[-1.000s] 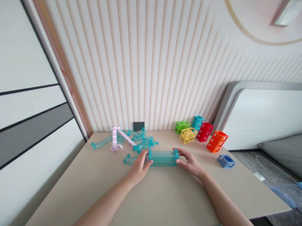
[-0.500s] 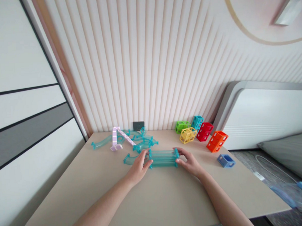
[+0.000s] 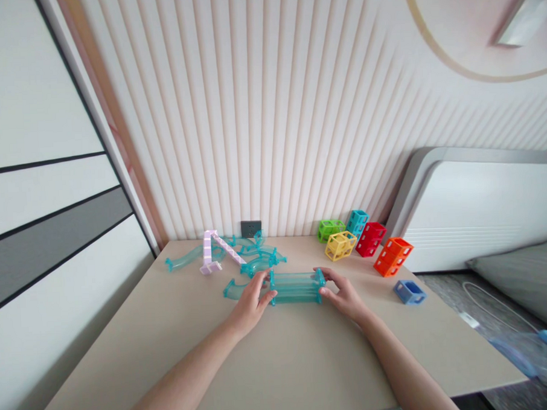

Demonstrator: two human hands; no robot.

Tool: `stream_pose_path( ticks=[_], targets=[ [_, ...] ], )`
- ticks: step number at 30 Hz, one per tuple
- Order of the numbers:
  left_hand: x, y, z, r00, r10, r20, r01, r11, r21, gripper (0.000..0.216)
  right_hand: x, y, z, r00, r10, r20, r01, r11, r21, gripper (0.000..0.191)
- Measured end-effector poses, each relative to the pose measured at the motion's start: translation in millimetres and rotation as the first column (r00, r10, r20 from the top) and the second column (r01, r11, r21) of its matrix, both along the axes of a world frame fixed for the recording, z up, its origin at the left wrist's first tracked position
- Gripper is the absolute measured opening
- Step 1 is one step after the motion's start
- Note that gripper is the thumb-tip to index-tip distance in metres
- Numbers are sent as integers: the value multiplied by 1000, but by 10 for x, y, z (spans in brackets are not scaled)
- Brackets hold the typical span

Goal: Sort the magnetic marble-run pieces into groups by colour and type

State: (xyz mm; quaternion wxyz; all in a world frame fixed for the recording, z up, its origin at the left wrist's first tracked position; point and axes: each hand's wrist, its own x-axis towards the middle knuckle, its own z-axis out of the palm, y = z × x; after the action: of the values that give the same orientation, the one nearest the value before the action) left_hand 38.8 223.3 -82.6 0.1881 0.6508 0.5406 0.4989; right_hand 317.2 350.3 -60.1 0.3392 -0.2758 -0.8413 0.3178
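Straight clear teal tube pieces (image 3: 297, 287) with flanged ends lie together on the table, between my two hands. My left hand (image 3: 253, 299) is closed on their left ends, thumb at the near side and fingers at the far side. At the right ends, my right hand (image 3: 343, 291) grips the flanges in the same way. Just left of my left hand lies a curved teal tube (image 3: 234, 289), partly hidden behind the fingers. Behind it is a heap of further teal curved tubes (image 3: 260, 261).
A lilac stair-like strip (image 3: 207, 250) rests among the tubes. Toward the right stand frame blocks: green (image 3: 331, 229), yellow (image 3: 341, 245), teal (image 3: 357, 224), red (image 3: 371, 239), orange (image 3: 393, 256) and blue (image 3: 410, 291). A black socket (image 3: 251, 229) sits on the ribbed wall behind the table (image 3: 280, 362).
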Motion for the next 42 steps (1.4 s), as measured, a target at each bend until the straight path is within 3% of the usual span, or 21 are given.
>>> stream_pose_path(
  ticks=[17,32,42],
  targets=[
    [15,-64,38,997,-22,-68,27,996,84,45,63,-45,89,1000,-28,4,28,997,-73,60],
    [-92,-96,18,979,-101,-178,98,995,-27,46,91,-88,153,984,53,171,-48,998,-30,59],
    [-105,-88,-44,977,-103,-187,90,993,-73,62,87,-66,48,981,52,186,-42,997,-59,53]
  ],
)
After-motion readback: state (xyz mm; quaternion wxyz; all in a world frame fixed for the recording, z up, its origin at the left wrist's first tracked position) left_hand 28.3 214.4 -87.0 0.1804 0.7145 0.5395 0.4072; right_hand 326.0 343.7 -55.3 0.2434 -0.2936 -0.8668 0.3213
